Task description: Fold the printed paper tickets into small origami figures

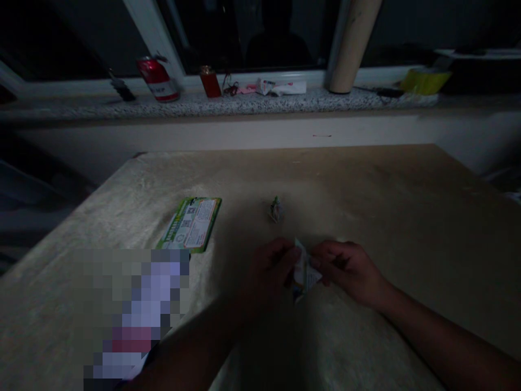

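Observation:
Over the middle of the table, a small piece of printed paper (303,276), pale and folded, is pinched between both my hands. My left hand (273,269) grips its left side with thumb and fingers. At its right edge, my right hand (345,267) has its fingertips closed on the paper. Beyond my hands lies a small crumpled-looking thing (275,210) with a green tip; its kind is too dim to make out. To the left rests a green printed card or packet (194,224) with white text panels.
A pixelated patch (150,304) hides something at lower left. On the granite windowsill (244,106) stand a red can (158,80), an orange-red bottle (210,82), a crumpled white tube (288,87), a cardboard tube (353,46) and a yellow container (425,80). The table (391,184) ends at a wall.

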Action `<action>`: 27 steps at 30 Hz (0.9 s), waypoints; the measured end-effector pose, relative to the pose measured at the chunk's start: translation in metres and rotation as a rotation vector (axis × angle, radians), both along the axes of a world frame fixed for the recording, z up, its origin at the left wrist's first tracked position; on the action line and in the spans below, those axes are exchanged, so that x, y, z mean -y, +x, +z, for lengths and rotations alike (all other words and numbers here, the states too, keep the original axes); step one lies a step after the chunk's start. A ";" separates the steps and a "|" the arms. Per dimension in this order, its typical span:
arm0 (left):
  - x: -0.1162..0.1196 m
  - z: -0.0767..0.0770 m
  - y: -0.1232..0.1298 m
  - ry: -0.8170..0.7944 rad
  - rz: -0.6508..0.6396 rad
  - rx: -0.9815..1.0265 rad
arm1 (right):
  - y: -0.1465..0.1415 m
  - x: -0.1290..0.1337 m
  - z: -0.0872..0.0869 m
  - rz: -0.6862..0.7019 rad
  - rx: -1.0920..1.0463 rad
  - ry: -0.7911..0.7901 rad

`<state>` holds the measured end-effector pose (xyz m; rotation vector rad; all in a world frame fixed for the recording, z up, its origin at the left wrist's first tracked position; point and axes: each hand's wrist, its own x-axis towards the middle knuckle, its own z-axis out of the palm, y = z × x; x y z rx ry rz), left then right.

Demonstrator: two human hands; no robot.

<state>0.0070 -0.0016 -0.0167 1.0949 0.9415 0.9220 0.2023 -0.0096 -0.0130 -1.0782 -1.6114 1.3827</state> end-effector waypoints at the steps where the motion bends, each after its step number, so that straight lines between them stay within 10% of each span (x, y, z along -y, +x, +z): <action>1: -0.001 0.001 0.000 0.016 0.019 0.009 | 0.000 0.000 -0.001 -0.011 -0.010 -0.014; 14: 0.002 0.001 -0.002 0.093 -0.201 0.343 | -0.001 -0.008 -0.003 0.032 -0.303 -0.180; 27: 0.004 -0.001 -0.003 0.193 -0.238 0.226 | 0.002 0.000 0.005 0.221 -0.221 -0.120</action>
